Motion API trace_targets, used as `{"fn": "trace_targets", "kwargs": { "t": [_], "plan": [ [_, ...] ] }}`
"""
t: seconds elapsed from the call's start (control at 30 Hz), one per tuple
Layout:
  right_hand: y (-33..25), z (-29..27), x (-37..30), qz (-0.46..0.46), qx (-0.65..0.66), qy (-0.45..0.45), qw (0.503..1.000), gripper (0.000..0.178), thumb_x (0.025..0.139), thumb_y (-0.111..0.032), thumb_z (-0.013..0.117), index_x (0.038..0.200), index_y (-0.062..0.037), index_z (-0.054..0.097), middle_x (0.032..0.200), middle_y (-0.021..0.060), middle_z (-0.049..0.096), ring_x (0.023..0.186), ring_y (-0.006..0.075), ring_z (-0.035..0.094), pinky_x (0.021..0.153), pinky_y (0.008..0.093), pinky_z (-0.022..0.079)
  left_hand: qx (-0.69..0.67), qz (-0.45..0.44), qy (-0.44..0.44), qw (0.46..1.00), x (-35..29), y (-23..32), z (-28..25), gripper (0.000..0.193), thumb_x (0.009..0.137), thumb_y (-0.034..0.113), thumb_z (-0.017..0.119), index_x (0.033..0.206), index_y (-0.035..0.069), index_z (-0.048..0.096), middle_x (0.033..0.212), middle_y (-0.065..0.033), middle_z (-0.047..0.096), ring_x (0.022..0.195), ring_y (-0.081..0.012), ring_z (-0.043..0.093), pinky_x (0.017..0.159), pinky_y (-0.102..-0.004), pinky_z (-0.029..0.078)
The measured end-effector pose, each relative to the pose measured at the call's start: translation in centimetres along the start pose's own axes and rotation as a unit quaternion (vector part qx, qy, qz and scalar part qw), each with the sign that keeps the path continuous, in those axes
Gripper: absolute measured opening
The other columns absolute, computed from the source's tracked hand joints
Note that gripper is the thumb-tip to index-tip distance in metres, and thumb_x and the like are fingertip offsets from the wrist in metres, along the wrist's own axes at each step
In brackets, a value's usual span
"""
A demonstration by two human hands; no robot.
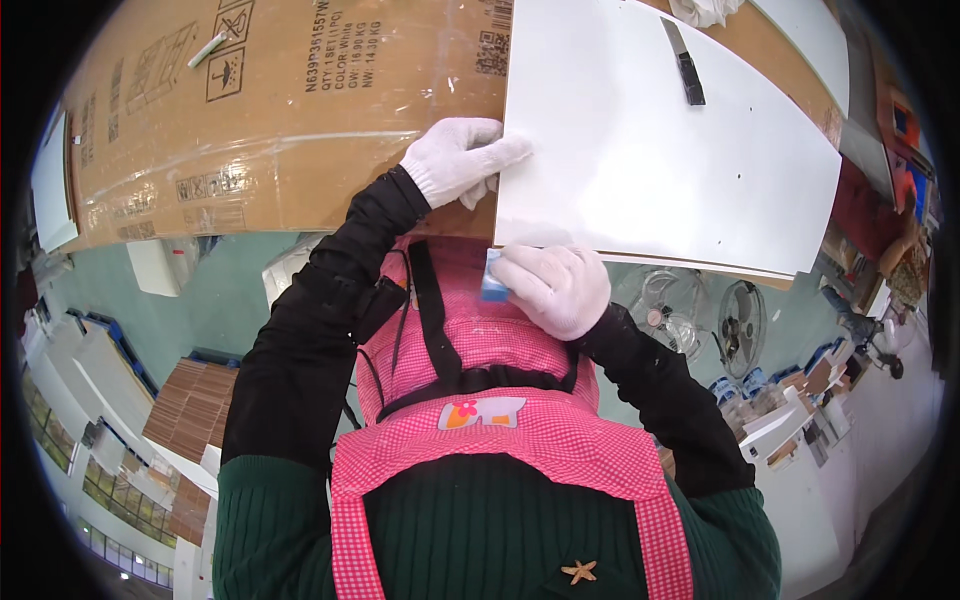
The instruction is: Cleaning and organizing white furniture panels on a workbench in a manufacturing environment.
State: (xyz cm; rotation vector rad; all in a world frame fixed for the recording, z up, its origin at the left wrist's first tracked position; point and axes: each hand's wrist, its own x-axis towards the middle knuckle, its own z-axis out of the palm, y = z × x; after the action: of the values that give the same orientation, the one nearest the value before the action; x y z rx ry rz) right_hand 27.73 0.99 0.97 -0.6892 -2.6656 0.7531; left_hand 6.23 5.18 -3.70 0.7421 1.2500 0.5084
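We are seeing a large brown cardboard box [270, 110] lying flat. Above and to its right, a dark flat-bladed scraper tool [686, 62] is resting. Below the box to the right, two round wire fan guards [700, 315] are standing. Below it to the left, a stack of reddish-brown boards [190, 405] is sitting.

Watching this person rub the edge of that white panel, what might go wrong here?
The white panel overhangs the cardboard box, steadied only by the left hand, so it might slip. The right hand pinches a small blue block at the panel's edge; it could skid off. The loose dark tool might slide.
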Motion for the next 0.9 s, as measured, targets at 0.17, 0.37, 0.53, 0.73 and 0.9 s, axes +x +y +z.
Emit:
{"fn": "trace_targets", "kwargs": {
  "t": [0.17,0.37,0.53,0.73,0.9],
  "plan": [
    [1.7,-2.2,-3.9,0.027,-0.036,0.025,0.999,0.028,0.067,-0.017,0.062,0.094,-0.011,0.062,0.092,-0.0005,0.065,0.064,0.0156,0.06,0.054,0.0304,0.044,-0.001,-0.008,0.0,1.0,-0.2,0.1,-0.2,0.045,0.09,0.045,0.061,0.095,0.001,0.065,0.066,-0.0022,0.059,0.05,-0.0084,0.054,0.047,-0.0219,0.047],
    [0.2,-2.0,-1.5,0.006,0.036,0.001,0.999,0.023,0.071,-0.018,0.06,0.093,-0.0109,0.059,0.089,0.0006,0.061,0.063,0.0144,0.06,0.052,0.0296,0.044,-0.006,0.004,0.013,1.0,-0.2,0.5,0.4,0.046,0.09,0.045,0.061,0.098,0.0,0.065,0.065,-0.0027,0.059,0.048,-0.0077,0.053,0.044,-0.0207,0.044],
    [1.3,0.0,-2.6,0.01,0.039,0.038,0.998,0.037,0.059,-0.01,0.068,0.096,-0.0104,0.061,0.092,0.0044,0.065,0.072,0.0217,0.064,0.059,0.0327,0.048,0.003,0.006,0.013,1.0,0.1,0.1,0.5,0.046,0.092,0.044,0.059,0.1,-0.001,0.064,0.065,-0.0032,0.059,0.047,-0.0082,0.053,0.044,-0.0209,0.043],
    [3.4,-4.2,-9.2,0.188,0.03,0.224,0.956,0.045,0.065,0.0,0.073,0.105,-0.0103,0.055,0.088,0.0091,0.066,0.069,0.0276,0.064,0.058,0.0351,0.051,0.023,0.014,0.022,0.999,0.0,-0.1,0.3,0.043,0.095,0.038,0.055,0.103,-0.004,0.061,0.062,-0.0037,0.06,0.044,-0.0087,0.054,0.043,-0.0204,0.041],
    [2.1,-3.6,-7.8,0.188,0.053,0.237,0.952,0.047,0.064,0.0,0.073,0.105,-0.0097,0.053,0.084,0.0101,0.066,0.064,0.0287,0.063,0.053,0.0364,0.05,0.026,0.023,0.02,0.999,0.4,-0.5,0.3,0.043,0.094,0.037,0.057,0.102,-0.005,0.06,0.062,-0.0039,0.06,0.043,-0.0091,0.053,0.042,-0.0206,0.041]
  ]
}}
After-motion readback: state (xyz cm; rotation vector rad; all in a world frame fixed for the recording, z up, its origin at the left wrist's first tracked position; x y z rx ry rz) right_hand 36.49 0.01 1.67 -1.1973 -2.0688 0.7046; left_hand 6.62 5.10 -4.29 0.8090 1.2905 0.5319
